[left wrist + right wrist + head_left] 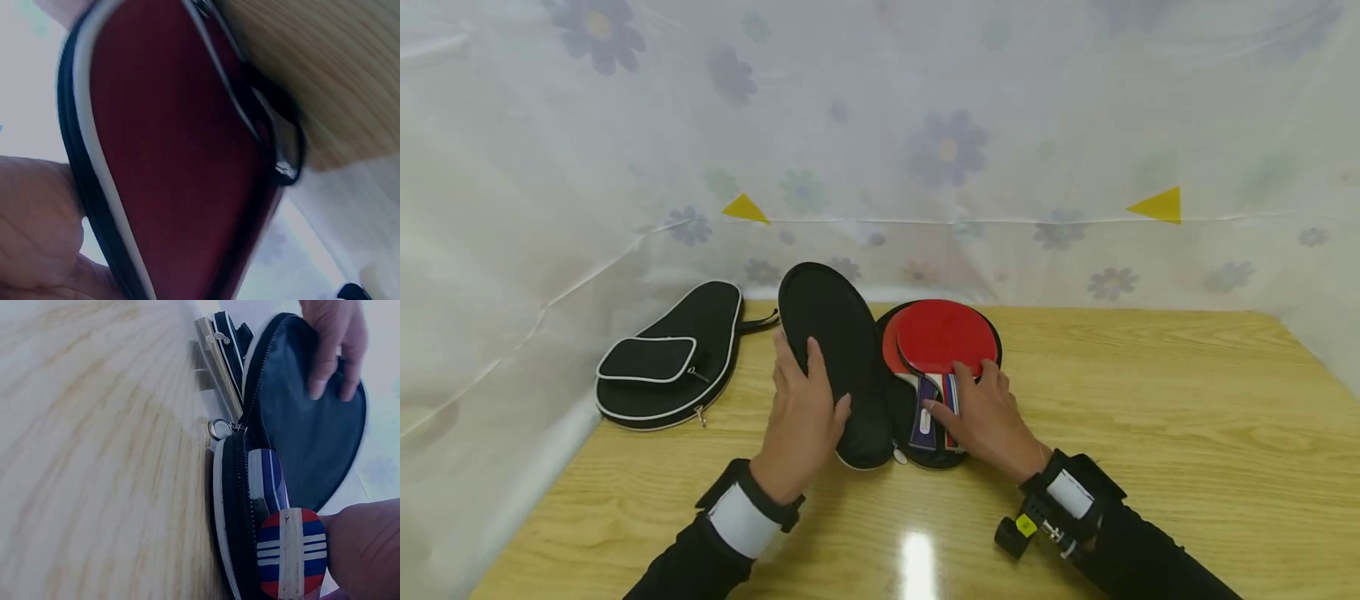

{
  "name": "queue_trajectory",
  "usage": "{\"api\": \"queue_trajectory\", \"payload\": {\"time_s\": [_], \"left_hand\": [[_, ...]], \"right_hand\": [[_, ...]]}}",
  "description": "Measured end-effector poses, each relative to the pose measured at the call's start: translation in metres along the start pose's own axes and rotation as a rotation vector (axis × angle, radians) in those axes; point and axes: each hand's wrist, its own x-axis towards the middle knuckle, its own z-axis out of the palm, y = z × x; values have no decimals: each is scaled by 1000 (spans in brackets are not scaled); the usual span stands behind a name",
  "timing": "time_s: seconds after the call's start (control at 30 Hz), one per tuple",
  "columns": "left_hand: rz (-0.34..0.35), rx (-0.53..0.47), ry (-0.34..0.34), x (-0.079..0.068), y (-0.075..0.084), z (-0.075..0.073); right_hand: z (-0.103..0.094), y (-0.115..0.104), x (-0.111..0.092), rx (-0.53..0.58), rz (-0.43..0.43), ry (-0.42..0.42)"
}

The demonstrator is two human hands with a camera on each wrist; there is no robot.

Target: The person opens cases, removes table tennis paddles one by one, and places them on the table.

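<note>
Bat case: unzipped bat case point(903, 407) near the table's far edge, spread like a book; we see the case flap point(853, 342) raised on the left, its outer face dark red and white-piped in the left wrist view.
Bats: two, both over the case's base. Upper bat point(947, 336) lies red face up, striped handle toward us; it overlaps the lower bat point(924, 419), whose blade shows only as a strip.
Left hand: left hand point(801, 412) grips the flap, thumb and a finger on the lining, others round its outer edge.
Right hand: right hand point(992, 417) has its thumb over the handles and fingers bent onto red rubber; we read it as a grip on the upper bat.
Done: zip undone, flap up, both bats within the case outline.
Left: flap not laid over, zip not run round. We cannot tell whether the upper bat is fully settled.
In the way: the zip pull point(899, 456) sits by the hinge, close to the handles; we judge the flap may drop if let go.
Second case: black second case point(696, 321) to the left, pocket point(647, 360) up; its strap point(760, 323) reaches the flap's edge, contact unclear.
Surroundings: wood-grain table point(1150, 417), floral sheet point(880, 150) behind, two yellow triangles point(1161, 206) on it.
</note>
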Motion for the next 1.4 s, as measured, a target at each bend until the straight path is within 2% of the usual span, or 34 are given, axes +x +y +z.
{"api": "queue_trajectory", "payload": {"time_s": [0.23, 0.3, 0.4, 0.5, 0.6, 0.7, 0.8, 0.93, 1.17, 1.4], "left_hand": [[-74, 90, -90, 4, -20, 1], [-98, 113, -136, 5, -23, 1], [-147, 125, -253, 7, -26, 2], [-175, 99, -402, 10, -30, 4], [-159, 55, -548, 14, -34, 8], [-129, 17, -648, 16, -37, 11], [-83, 27, -673, 19, -39, 14], [-48, 54, -677, 21, -38, 18], [-33, 75, -668, 20, -38, 22], [-28, 83, -660, 20, -37, 21]], "right_hand": [[0, -2, 0, -10, 1, 11], [-1, -4, -1, -21, -4, 23], [-1, -6, -3, -52, -11, 40], [-2, -9, -4, -99, -15, 37], [-5, -11, -4, -125, -35, 7], [-7, -11, -2, -83, -57, -50], [-8, -11, 1, -11, -52, -100], [-7, -11, 3, 36, -19, -103], [-4, -6, 2, 96, 46, -103], [-14, -1, -3, 127, 61, -105]]}}
